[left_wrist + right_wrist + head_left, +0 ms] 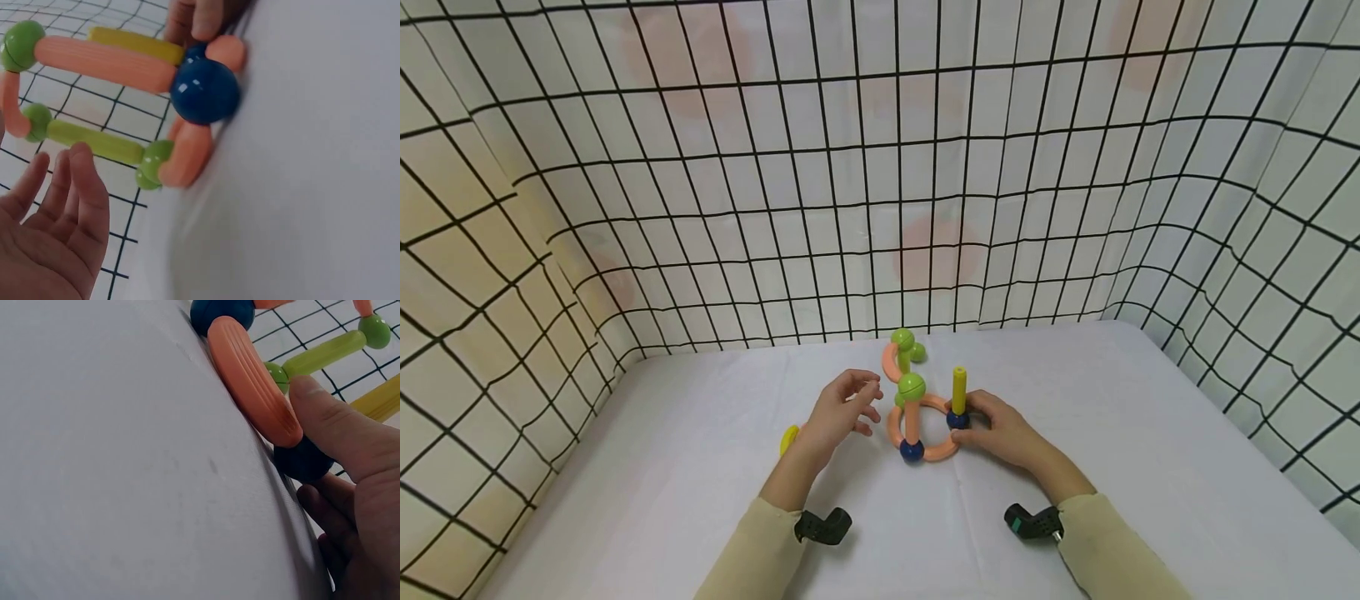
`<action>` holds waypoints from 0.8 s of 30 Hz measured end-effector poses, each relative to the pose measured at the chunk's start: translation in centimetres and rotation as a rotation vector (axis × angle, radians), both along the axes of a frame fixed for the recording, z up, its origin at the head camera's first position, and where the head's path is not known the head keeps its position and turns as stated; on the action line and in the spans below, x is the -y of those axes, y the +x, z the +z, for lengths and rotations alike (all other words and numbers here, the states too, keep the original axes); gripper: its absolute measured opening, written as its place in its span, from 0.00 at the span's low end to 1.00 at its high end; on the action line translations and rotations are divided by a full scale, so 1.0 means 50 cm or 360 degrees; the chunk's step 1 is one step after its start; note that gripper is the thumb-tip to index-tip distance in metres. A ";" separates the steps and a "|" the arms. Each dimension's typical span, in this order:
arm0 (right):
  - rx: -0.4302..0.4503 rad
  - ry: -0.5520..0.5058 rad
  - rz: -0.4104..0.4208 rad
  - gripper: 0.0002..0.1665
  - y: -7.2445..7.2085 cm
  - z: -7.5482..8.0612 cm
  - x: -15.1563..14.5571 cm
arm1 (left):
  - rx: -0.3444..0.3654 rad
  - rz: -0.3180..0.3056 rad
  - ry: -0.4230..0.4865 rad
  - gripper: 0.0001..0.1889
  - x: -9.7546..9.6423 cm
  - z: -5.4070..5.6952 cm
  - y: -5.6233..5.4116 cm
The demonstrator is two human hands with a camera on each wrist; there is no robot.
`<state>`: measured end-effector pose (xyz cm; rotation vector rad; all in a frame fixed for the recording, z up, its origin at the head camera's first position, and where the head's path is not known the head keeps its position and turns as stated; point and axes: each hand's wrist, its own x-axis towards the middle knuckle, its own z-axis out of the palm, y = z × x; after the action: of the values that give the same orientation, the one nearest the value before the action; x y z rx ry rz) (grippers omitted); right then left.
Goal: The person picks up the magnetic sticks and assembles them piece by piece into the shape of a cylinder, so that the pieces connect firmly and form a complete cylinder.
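Observation:
A toy frame of balls and rods stands on the white cloth. Curved orange rods (942, 454) form a ring at its base, with a dark blue ball (912, 451) at the near side. From that ball rises an orange rod (103, 62) topped by a green ball (912, 387); a lime rod (94, 140) stands behind. My right hand (1006, 431) pinches the right-hand blue ball (957, 420), its thumb in front, and a yellow rod (959, 390) stands upright on that ball. Left of the frame, my left hand (837, 414) hovers with loosely bent fingers, holding nothing.
A yellow piece (788, 439) lies on the cloth, partly hidden behind my left wrist. White walls with a black grid (880, 179) enclose the back and both sides of the table (662, 467).

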<state>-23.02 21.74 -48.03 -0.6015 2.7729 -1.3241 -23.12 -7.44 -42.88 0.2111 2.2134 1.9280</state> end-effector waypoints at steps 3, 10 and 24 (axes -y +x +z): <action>0.0003 -0.0017 0.0062 0.31 -0.003 0.001 -0.004 | -0.0075 -0.0152 -0.0117 0.21 0.006 -0.013 0.008; -0.0046 0.0036 0.0108 0.33 -0.004 0.001 -0.005 | -0.0200 -0.0397 -0.0314 0.25 0.003 -0.030 0.023; -0.0091 0.0089 0.0040 0.35 -0.005 -0.003 0.007 | -0.0328 -0.0523 -0.0450 0.20 -0.033 -0.061 0.039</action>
<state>-23.27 21.37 -48.19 -0.6791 2.8268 -1.2394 -21.18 -5.78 -45.95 0.7063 2.3648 1.4625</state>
